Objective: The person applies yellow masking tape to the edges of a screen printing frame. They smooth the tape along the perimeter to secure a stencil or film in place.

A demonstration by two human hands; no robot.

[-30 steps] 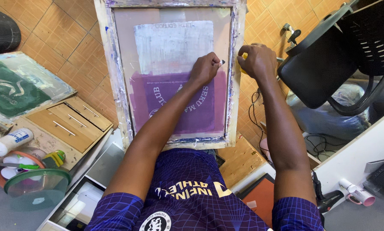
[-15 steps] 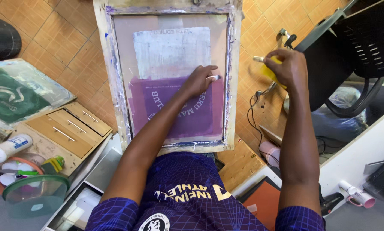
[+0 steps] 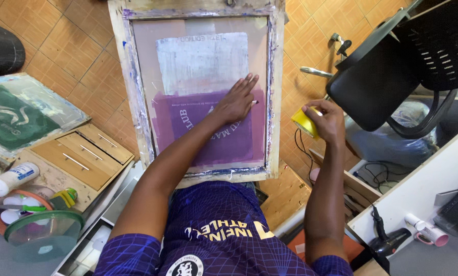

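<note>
A: Start near. What's down at the bottom?

B: The person's purple shirt [image 3: 213, 245], both arms reaching away from it. To the near left, a green bowl [image 3: 42, 232] with a white glue bottle [image 3: 12, 179] just beyond it. To the near right, a black hair dryer [image 3: 390, 240] lies on a white counter [image 3: 423, 189].

A: And the hands?

B: The left hand [image 3: 237, 100] lies flat with fingers spread, pressing on the mesh of a wooden printing frame [image 3: 137, 117]. It rests on the right part of the purple patch [image 3: 198, 138], its fingertips reaching the edge of the whitish patch [image 3: 203, 64] farther up. The right hand [image 3: 325, 118] is curled closed around a yellow roll of tape [image 3: 304, 122], held just right of the frame, over the tiled floor [image 3: 75, 56] and not touching the frame.

A: Anything else around?

B: Left of the frame, a small wooden drawer unit [image 3: 78, 156], and beyond it another screen with a green design [image 3: 19, 120]. Far right, a black chair [image 3: 392, 66].
</note>
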